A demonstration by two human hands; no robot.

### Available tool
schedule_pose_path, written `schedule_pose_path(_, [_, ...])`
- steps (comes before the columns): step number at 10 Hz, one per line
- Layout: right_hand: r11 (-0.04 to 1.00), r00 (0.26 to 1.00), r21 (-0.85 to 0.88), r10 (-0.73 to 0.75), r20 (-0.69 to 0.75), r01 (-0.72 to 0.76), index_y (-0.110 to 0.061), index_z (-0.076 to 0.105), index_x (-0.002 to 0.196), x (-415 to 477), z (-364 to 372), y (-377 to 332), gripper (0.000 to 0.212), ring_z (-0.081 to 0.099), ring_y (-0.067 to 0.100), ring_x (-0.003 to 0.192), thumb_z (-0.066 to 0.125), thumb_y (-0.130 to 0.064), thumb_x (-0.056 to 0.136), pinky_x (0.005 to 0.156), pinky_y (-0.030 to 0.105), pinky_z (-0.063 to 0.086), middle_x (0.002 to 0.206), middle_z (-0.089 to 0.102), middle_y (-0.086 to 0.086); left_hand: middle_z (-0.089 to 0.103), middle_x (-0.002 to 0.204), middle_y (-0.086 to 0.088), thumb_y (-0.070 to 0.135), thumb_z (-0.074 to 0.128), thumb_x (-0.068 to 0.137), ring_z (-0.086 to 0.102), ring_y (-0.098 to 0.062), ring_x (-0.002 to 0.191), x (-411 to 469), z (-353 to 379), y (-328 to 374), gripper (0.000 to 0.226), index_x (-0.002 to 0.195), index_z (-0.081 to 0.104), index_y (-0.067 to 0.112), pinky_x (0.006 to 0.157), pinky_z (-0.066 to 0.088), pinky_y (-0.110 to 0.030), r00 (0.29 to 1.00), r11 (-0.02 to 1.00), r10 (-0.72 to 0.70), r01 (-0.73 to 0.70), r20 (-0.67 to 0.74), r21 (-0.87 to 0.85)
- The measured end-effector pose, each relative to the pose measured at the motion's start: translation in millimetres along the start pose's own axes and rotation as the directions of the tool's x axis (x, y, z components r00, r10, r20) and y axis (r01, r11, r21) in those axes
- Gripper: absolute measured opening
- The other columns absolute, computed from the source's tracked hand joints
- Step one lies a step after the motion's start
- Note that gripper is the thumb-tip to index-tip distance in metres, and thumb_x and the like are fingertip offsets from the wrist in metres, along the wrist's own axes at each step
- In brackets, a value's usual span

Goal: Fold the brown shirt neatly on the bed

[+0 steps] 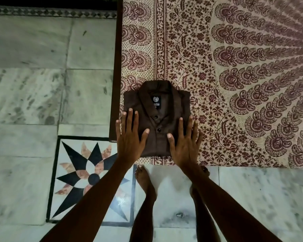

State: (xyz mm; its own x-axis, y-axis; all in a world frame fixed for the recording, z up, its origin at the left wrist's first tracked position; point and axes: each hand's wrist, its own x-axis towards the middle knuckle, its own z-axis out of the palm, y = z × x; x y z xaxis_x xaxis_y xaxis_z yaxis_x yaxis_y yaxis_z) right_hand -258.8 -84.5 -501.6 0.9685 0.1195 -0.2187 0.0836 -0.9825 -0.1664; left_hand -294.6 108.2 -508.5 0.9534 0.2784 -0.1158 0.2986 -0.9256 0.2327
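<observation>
Both hands lie flat, fingers straight and spread, pressing the folded brown shirt (pixel 156 117): left hand (pixel 129 135) on its left edge, right hand (pixel 185 138) on its right. Shirt sits collar-up at the bed's (pixel 234 67) near corner, above the marble floor (pixel 33 84).

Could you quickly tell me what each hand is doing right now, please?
Left hand: open, flat on the brown shirt.
Right hand: open, flat on its other side.
</observation>
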Motion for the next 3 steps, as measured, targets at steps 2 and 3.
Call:
schedule_pose_path(2, [0.999, 0.997, -0.031, -0.007, 0.082, 0.009, -0.024, 0.005, 0.155, 8.2, 10.4, 3.2, 0.073, 0.001, 0.035, 0.149, 0.022, -0.064, 0.096, 0.118, 0.058, 0.008, 0.163, 0.001, 0.011, 0.007, 0.163, -0.007, 0.061, 0.021, 0.097, 0.003, -0.025, 0.151, 2.6, 9.4, -5.0, 0.075, 0.155, 0.011, 0.016, 0.12, 0.01, -0.052, 0.996, 0.999, -0.009, 0.004, 0.092, 0.049])
schedule_pose_path(3, [0.999, 1.0, 0.04, 0.016, 0.008, -0.017, -0.023, 0.01, 0.155, 3.8, 0.5, 5.5, 0.072, 0.004, 0.032, 0.15, 0.027, -0.062, 0.097, 0.119, 0.054, 0.005, 0.162, 0.008, 0.01, 0.012, 0.162, -0.006, 0.06, 0.031, 0.096, 0.006, -0.025, 0.151, -1.0, 1.7, -4.3, 0.075, 0.154, 0.016, 0.015, 0.121, 0.01, -0.049, 0.999, 0.999, -0.034, 0.035, 0.017, -0.033])
